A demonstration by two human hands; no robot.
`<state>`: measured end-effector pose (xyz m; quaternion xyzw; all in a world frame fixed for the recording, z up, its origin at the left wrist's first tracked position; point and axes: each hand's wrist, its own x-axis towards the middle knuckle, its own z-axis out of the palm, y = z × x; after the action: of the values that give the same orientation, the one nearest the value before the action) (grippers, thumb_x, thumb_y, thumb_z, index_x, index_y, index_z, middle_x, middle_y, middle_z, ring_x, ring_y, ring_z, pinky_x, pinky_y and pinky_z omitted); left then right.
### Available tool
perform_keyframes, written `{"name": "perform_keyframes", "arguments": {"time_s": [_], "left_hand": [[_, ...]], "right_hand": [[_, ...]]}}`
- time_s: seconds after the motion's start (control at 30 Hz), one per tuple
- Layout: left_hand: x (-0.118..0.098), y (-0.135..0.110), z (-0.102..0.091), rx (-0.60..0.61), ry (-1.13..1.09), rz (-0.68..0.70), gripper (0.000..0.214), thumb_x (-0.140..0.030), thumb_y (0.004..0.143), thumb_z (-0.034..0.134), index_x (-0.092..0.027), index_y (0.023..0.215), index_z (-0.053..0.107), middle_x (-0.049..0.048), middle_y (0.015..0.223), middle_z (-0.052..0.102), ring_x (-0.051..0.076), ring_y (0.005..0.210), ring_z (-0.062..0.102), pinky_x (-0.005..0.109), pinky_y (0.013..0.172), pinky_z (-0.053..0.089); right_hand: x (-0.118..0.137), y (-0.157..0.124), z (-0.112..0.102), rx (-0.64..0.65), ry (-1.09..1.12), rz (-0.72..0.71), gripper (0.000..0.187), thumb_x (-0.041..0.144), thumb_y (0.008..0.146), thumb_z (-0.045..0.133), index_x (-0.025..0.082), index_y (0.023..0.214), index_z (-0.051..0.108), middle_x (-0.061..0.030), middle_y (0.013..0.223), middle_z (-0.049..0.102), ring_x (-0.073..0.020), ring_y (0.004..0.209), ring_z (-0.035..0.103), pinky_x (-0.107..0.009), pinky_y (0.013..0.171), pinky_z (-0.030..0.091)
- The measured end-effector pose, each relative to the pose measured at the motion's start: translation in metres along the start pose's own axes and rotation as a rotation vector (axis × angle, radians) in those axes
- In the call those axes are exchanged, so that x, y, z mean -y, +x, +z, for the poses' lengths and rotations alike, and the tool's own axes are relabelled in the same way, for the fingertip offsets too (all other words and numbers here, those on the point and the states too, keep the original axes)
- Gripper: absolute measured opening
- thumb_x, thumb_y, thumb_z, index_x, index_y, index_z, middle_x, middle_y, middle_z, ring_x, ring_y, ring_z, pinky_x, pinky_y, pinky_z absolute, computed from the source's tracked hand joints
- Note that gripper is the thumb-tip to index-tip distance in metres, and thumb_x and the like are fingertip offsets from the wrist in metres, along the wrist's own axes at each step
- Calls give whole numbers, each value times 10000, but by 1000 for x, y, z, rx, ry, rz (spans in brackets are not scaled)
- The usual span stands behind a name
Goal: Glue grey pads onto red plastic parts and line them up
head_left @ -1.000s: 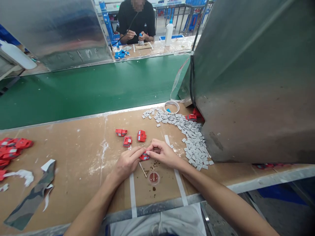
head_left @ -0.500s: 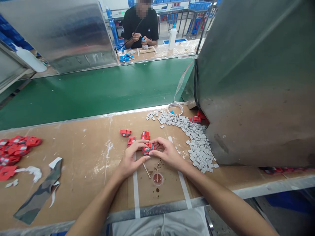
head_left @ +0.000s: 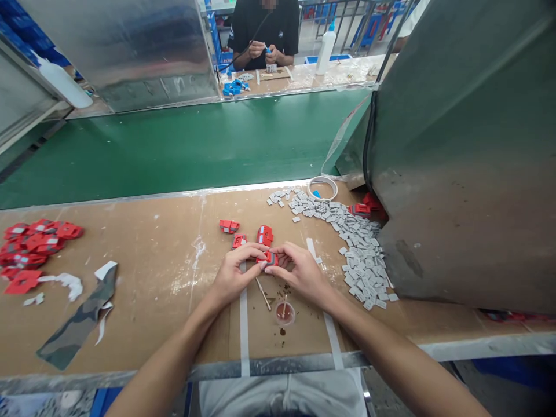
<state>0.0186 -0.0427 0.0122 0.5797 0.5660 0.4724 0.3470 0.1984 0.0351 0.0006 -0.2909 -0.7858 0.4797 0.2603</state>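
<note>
My left hand (head_left: 234,273) and my right hand (head_left: 302,271) meet over the brown worktable (head_left: 143,301), both pinching one small red plastic part (head_left: 268,258) with a grey piece on it. Three more red parts (head_left: 248,233) lie just beyond my fingers. A thin wooden stick (head_left: 263,293) and a small round cup of brown paste (head_left: 285,313) sit just below my hands. A heap of several small grey tiles (head_left: 351,243) spreads to the right.
A pile of red parts (head_left: 32,246) and a camouflage strip (head_left: 76,324) lie at the left. A tape roll (head_left: 322,186) sits by a large grey metal hood (head_left: 469,156) at the right. Beyond the green conveyor belt (head_left: 174,145) another person (head_left: 271,29) works.
Both hands with the red part have moved slightly up and away from me, and the grip has tightened on it. The view has tilted a little.
</note>
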Motion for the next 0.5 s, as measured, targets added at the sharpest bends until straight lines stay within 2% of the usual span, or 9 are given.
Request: {"name": "perform_keyframes", "arguments": {"time_s": [0.3,0.5], "left_hand": [[-3,-3,5,-27,23,-17,81,-222,861,677,-165,849,733,129,1063,759,238,1021,704,369,939,531],[-1,-2,1,-20,2,2,109,-263,861,695,-176,879,759,123,1068,766,246,1042,701,378,951,533]], "right_hand": [[-4,-4,-1,-16,-79,-106,262,372,893,701,155,1027,640,-72,912,659,-176,775,615,-284,687,500],[1,-2,-5,-27,-53,-89,301,446,898,680,173,1019,651,-57,891,657,-164,748,613,-274,672,503]]}}
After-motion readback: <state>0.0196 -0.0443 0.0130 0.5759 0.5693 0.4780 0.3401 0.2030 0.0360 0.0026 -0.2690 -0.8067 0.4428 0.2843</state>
